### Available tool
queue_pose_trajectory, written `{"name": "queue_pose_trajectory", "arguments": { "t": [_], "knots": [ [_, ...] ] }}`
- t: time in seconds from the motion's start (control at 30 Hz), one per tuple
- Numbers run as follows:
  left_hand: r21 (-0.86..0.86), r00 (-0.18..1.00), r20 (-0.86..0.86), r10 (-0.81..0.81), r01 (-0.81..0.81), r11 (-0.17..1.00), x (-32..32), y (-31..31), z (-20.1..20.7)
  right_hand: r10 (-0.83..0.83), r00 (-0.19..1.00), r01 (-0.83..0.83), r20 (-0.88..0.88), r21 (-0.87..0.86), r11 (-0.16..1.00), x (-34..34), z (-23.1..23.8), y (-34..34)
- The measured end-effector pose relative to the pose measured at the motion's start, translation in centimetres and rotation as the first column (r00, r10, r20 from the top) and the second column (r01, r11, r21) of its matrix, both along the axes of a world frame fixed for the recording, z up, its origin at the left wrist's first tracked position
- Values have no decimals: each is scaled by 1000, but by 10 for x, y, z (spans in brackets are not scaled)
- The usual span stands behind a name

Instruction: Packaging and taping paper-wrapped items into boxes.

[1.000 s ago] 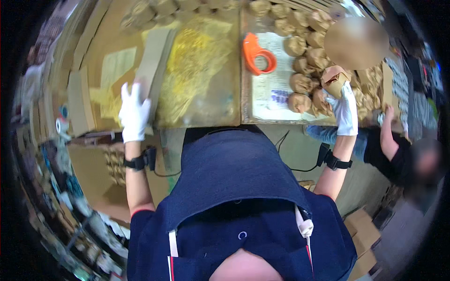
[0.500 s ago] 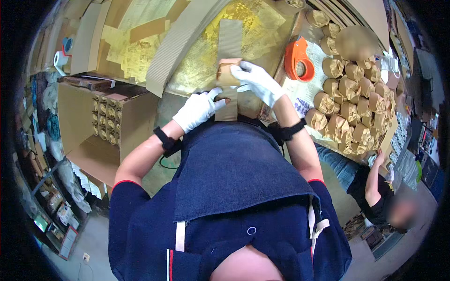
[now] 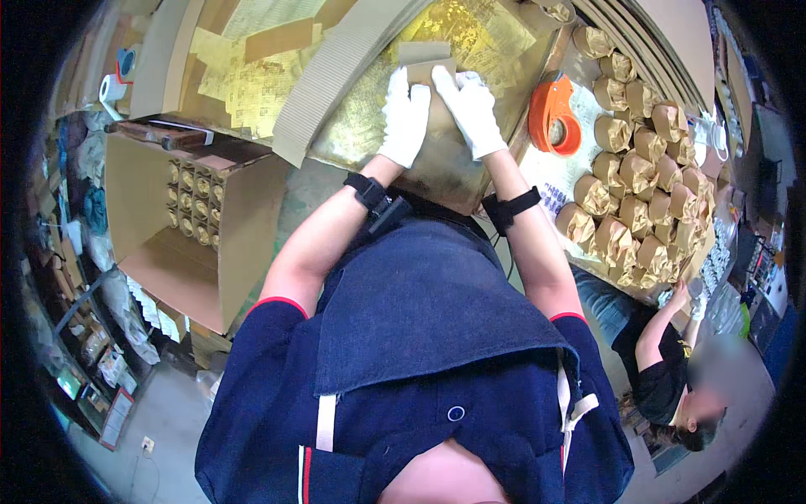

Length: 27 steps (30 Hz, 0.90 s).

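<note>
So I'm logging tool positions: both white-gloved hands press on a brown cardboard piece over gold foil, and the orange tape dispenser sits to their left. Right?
Not quite. The head view shows the orange tape dispenser to the right of the hands, not the left. The left hand and right hand do press on the brown cardboard piece.

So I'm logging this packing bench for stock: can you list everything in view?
brown card piece: one, under both hands
gold sheets: a pile, yellow-gold, on the bench
tape dispenser: one, orange, right of the hands
wrapped rolls: many, brown-gold, bench right
open carton: one, brown, left, small rolls inside
corrugated strip: one, brown, bench left
co-worker: one, lower right
left hand: white glove
right hand: white glove
</note>
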<state>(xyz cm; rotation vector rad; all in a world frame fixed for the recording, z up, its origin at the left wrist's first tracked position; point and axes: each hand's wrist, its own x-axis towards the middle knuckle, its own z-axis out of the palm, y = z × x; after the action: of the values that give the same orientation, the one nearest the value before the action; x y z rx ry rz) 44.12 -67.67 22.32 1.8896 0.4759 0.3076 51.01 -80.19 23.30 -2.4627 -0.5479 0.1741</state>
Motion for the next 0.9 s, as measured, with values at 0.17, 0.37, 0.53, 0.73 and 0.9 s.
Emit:
{"name": "queue_pose_trajectory", "arguments": {
  "t": [0.17, 0.37, 0.53, 0.73, 0.9],
  "knots": [
    [-419, 986, -34, -163, 134, 898, -2, 31, 39, -40, 998, 57, -48, 447, 893, -9, 11, 6],
    [425, 951, 30, -307, 266, 865, -3, 23, 32, -250, 893, 278, -374, 23, 960, -10, 94, 9],
    [479, 899, -215, -381, 437, 761, -10, 11, 53, 15, 973, 0, -228, 66, 998, -25, 79, -20],
    [85, 661, -322, -678, 733, 674, -14, 24, 67, -62, 996, 61, -62, -16, 998, -64, 69, -28],
    [450, 804, -252, -538, 590, 671, -27, 8, 44, -165, 943, 167, -289, -18, 986, -60, 81, -60]
  ]
}}
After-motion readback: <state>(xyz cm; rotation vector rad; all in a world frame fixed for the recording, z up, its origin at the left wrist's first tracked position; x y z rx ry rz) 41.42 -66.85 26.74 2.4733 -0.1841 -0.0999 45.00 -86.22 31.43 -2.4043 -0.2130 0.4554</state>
